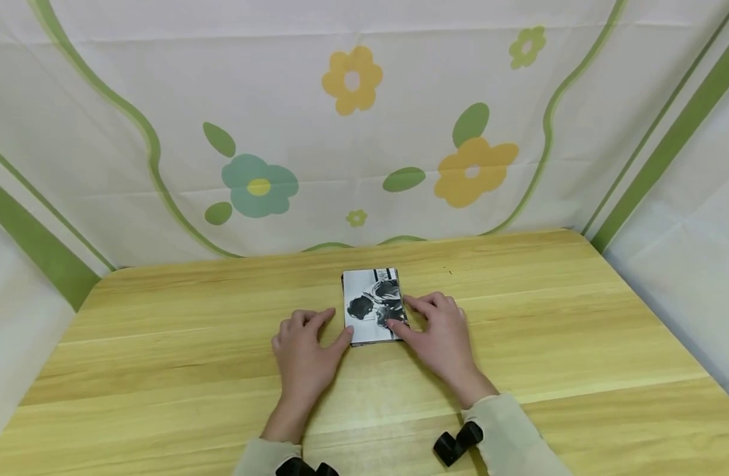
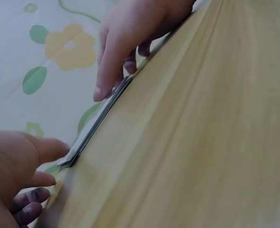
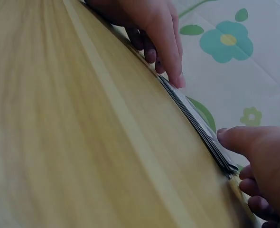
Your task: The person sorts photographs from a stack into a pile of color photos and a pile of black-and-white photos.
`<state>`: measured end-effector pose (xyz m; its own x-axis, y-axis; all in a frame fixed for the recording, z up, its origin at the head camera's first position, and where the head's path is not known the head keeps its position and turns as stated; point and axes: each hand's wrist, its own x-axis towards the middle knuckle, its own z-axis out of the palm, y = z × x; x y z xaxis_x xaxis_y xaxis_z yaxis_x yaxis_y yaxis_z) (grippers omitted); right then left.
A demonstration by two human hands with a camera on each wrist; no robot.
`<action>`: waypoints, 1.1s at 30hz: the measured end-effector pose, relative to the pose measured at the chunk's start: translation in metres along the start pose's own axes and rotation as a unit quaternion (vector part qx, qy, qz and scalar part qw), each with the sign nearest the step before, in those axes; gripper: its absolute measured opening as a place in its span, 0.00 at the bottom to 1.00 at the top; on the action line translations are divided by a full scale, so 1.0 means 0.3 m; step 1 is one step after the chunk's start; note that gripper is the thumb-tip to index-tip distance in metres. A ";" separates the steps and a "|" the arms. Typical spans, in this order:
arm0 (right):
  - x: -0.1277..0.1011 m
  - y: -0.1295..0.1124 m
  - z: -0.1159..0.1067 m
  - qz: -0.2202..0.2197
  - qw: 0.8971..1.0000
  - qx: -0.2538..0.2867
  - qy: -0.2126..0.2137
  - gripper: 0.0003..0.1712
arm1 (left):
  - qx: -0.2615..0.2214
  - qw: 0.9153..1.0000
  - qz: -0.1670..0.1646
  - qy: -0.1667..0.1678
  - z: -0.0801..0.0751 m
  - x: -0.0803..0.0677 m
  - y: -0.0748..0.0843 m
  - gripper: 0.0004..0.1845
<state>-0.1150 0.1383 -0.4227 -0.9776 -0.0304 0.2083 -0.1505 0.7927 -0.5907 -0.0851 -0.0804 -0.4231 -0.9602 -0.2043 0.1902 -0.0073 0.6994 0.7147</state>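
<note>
Your left hand [image 1: 305,354] rests palm down on the table [image 1: 162,370], just left of a thin stack of photo cards [image 1: 373,305]. Its fingers are relaxed and slightly spread, and the thumb tip touches the stack's near left corner. In the left wrist view that thumb [image 2: 45,149] meets the end of the stack's edge [image 2: 97,124], while the other fingers curl loosely beneath without holding anything.

Your right hand [image 1: 438,334] lies on the other side, fingers loosely extended along the stack's right edge, with the thumb pressing down on the top card near its lower right part. The right wrist view shows your thumb [image 3: 235,137] by the near corner of the layered edges [image 3: 197,128], and the left hand's [image 3: 154,28] finger reaching down to the far end of the stack. Neither hand pinches or lifts the stack; both only touch it.

The stack lies flat near the middle of the table, a little towards the back, long side pointing away from you. Its top card carries a black-and-white picture. Behind the table hangs a pale cloth [image 1: 352,132] printed with yellow, teal and green flowers and green stripes. Black straps [image 1: 456,443] show at your right sleeve cuff.
</note>
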 end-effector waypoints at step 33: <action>-0.019 0.000 -0.016 0.008 1.000 -0.021 -0.008 0.32 | -0.004 0.999 0.053 -0.007 0.011 -0.016 0.010 0.20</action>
<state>-0.1087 0.1413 -0.4202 -0.9821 -0.0280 0.1863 -0.1297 0.8178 -0.5608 -0.0815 -0.0752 -0.4241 -0.9591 -0.1199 0.2563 0.0974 0.7106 0.6969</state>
